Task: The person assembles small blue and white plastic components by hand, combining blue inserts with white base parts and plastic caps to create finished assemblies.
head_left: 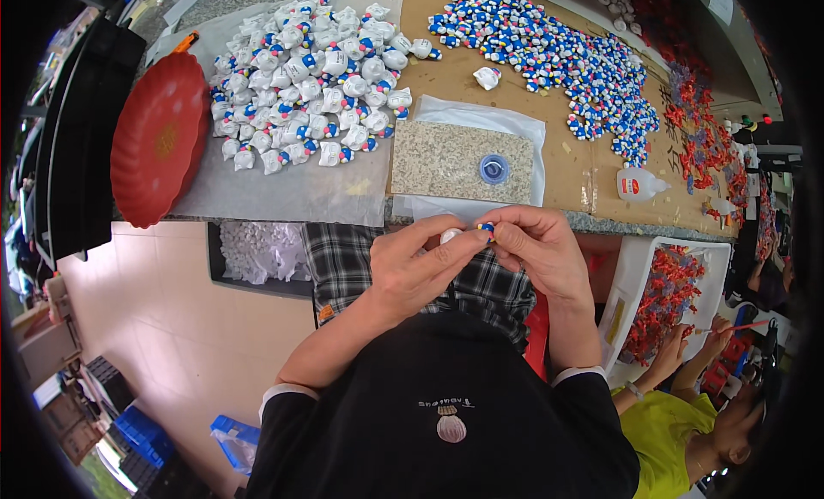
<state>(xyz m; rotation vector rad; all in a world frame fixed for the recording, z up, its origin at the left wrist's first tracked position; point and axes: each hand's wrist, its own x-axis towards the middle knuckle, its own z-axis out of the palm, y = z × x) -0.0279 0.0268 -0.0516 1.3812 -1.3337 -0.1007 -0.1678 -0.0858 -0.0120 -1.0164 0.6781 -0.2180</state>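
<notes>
Both hands meet just off the table (601,186) edge: left hand (421,272) pinches a small white figure (451,235), right hand (536,250) pinches a tiny blue piece (487,229) against it. Speckled stone tile (459,162) sits right above them.

Even, bright daylight is cast — shadows stay soft beneath the hands (481,259). Beyond them edges are bent and blackened by fisheye vignetting; far detail is perhaps slightly blurred.
</notes>
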